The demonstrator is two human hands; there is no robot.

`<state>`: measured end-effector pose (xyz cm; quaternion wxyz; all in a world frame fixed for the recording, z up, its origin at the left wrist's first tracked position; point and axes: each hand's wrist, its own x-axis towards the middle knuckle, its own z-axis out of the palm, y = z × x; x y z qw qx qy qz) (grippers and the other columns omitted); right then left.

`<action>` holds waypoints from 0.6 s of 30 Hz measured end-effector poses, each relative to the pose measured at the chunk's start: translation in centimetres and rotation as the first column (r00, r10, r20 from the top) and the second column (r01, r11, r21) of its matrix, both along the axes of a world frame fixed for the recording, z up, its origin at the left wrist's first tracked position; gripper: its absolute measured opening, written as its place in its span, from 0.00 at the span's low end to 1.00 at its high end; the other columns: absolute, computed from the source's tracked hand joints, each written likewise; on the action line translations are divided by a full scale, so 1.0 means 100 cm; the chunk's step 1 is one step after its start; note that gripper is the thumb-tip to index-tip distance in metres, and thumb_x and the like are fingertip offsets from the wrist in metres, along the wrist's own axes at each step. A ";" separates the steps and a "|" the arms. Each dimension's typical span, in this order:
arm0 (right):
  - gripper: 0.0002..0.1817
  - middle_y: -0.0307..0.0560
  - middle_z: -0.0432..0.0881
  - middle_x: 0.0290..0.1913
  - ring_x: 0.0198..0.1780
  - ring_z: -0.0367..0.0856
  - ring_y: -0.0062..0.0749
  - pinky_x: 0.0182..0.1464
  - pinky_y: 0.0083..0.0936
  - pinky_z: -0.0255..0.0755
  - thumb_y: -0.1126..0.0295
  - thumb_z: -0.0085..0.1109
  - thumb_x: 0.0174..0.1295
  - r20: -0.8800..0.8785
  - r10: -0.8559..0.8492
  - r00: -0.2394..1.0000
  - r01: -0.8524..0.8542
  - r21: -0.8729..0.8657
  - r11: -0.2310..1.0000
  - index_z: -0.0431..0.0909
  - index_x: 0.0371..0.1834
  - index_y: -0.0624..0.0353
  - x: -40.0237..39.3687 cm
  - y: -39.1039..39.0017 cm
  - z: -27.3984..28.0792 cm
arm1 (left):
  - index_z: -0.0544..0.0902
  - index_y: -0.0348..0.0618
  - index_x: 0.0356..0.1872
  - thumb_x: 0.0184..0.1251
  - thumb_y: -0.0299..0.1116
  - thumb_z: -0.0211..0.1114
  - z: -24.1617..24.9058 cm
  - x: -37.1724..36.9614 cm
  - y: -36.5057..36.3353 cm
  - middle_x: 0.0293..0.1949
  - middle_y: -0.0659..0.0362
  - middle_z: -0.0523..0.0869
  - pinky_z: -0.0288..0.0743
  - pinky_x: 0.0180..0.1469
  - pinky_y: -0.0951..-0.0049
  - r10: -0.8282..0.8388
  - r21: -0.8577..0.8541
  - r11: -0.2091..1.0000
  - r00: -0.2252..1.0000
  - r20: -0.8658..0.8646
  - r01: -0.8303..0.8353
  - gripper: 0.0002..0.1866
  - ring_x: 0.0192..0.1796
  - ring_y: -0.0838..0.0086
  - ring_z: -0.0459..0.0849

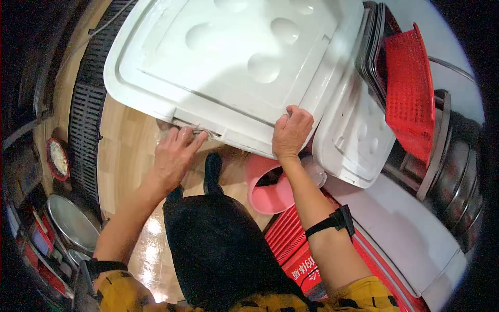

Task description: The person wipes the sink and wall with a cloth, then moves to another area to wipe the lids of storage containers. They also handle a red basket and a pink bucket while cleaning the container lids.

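Observation:
A large white plastic storage box lid (228,88) with round dimples fills the upper middle of the head view. My left hand (175,156) is at its near edge, fingers curled at a notch where something thin and greyish shows. What lies under those fingertips is hidden. Farther right, my right hand (293,134) grips the near edge, with its fingers bent over the top and its thumb side hidden. Whether a box body sits beneath the lid cannot be seen.
Right of the lid are a second white lid (358,140), a red basket (408,88) and dark stacked trays. A pink bucket (270,203) and a red box (306,265) stand below. On the left are a black slatted rack (86,119) and a metal bowl (73,223).

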<state>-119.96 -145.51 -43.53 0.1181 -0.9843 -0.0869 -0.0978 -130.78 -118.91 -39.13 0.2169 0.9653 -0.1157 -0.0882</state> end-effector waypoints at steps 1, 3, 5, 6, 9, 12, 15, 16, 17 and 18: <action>0.15 0.51 0.70 0.44 0.51 0.66 0.46 0.57 0.42 0.60 0.71 0.52 0.52 -0.013 0.004 1.000 -0.004 0.010 1.000 0.71 0.45 0.59 -0.002 0.001 0.002 | 0.77 0.53 0.52 0.55 0.28 0.57 0.003 -0.002 -0.001 0.44 0.58 0.75 0.75 0.42 0.64 0.043 0.029 0.999 0.999 -0.030 -0.042 0.20 0.45 0.63 0.77; 0.16 0.51 0.69 0.44 0.51 0.66 0.47 0.57 0.42 0.60 0.71 0.52 0.52 -0.032 -0.011 0.999 0.013 0.032 0.999 0.71 0.45 0.59 -0.003 0.004 0.004 | 0.77 0.52 0.51 0.55 0.25 0.58 0.007 0.001 -0.013 0.42 0.56 0.76 0.75 0.42 0.62 0.080 -0.162 0.984 0.997 0.008 -0.077 0.20 0.45 0.63 0.78; 0.16 0.51 0.70 0.44 0.51 0.66 0.47 0.57 0.43 0.59 0.71 0.52 0.52 -0.025 -0.018 1.000 0.017 -0.022 1.000 0.71 0.45 0.59 -0.001 0.003 0.003 | 0.78 0.50 0.51 0.54 0.21 0.58 0.005 0.002 -0.021 0.42 0.54 0.76 0.76 0.42 0.61 0.119 -0.249 0.958 0.986 -0.113 -0.144 0.21 0.44 0.60 0.79; 0.16 0.51 0.70 0.44 0.51 0.66 0.47 0.57 0.43 0.59 0.71 0.52 0.52 -0.026 -0.021 0.999 0.021 -0.021 1.000 0.71 0.45 0.59 -0.001 0.002 0.003 | 0.79 0.51 0.51 0.53 0.19 0.58 0.001 0.000 -0.022 0.42 0.54 0.76 0.77 0.40 0.62 0.156 -0.321 0.926 0.976 -0.153 -0.198 0.23 0.43 0.58 0.79; 0.16 0.50 0.70 0.44 0.51 0.66 0.47 0.57 0.43 0.59 0.71 0.53 0.51 0.005 -0.022 1.000 0.022 -0.016 1.000 0.71 0.45 0.59 -0.001 0.004 0.000 | 0.79 0.50 0.51 0.53 0.18 0.57 -0.019 -0.010 -0.024 0.41 0.54 0.76 0.77 0.39 0.62 0.230 -0.511 0.817 0.963 -0.137 -0.268 0.23 0.44 0.57 0.79; 0.19 0.52 0.69 0.46 0.53 0.66 0.49 0.56 0.46 0.61 0.71 0.57 0.51 -0.039 -0.013 0.999 0.010 -0.066 0.998 0.70 0.48 0.55 -0.003 0.002 0.000 | 0.78 0.53 0.52 0.53 0.20 0.58 -0.019 -0.013 -0.022 0.40 0.55 0.75 0.77 0.36 0.63 0.212 -0.386 0.892 0.972 -0.099 -0.234 0.23 0.41 0.60 0.79; 0.19 0.52 0.69 0.46 0.53 0.66 0.50 0.56 0.46 0.61 0.71 0.56 0.50 -0.039 -0.008 0.999 0.006 -0.051 0.999 0.70 0.48 0.55 -0.003 0.002 0.000 | 0.77 0.57 0.53 0.51 0.23 0.59 -0.001 -0.003 -0.010 0.40 0.57 0.74 0.78 0.34 0.65 0.097 -0.148 0.984 0.995 0.010 -0.094 0.25 0.37 0.62 0.78; 0.19 0.52 0.69 0.46 0.53 0.66 0.50 0.56 0.46 0.61 0.71 0.56 0.50 -0.035 0.000 0.999 -0.001 -0.052 0.999 0.70 0.48 0.55 -0.001 0.000 -0.001 | 0.75 0.59 0.56 0.51 0.23 0.60 0.001 -0.003 -0.005 0.42 0.55 0.75 0.77 0.34 0.63 0.072 -0.119 0.990 0.997 -0.019 -0.074 0.28 0.39 0.59 0.78; 0.18 0.52 0.69 0.46 0.53 0.66 0.50 0.56 0.46 0.61 0.71 0.56 0.50 -0.036 0.012 0.999 -0.014 -0.064 0.998 0.71 0.48 0.55 -0.001 -0.001 -0.001 | 0.73 0.60 0.60 0.51 0.23 0.60 0.002 -0.004 -0.002 0.44 0.53 0.76 0.76 0.33 0.61 0.044 -0.090 0.995 0.998 -0.051 -0.048 0.31 0.41 0.56 0.78; 0.18 0.52 0.69 0.46 0.53 0.66 0.50 0.56 0.45 0.61 0.71 0.55 0.50 -0.039 0.019 0.999 -0.022 -0.075 0.997 0.71 0.47 0.56 -0.002 -0.003 -0.002 | 0.73 0.60 0.60 0.51 0.23 0.60 0.002 -0.007 0.001 0.44 0.53 0.76 0.76 0.33 0.61 0.042 -0.089 0.995 0.998 -0.050 -0.046 0.31 0.41 0.56 0.78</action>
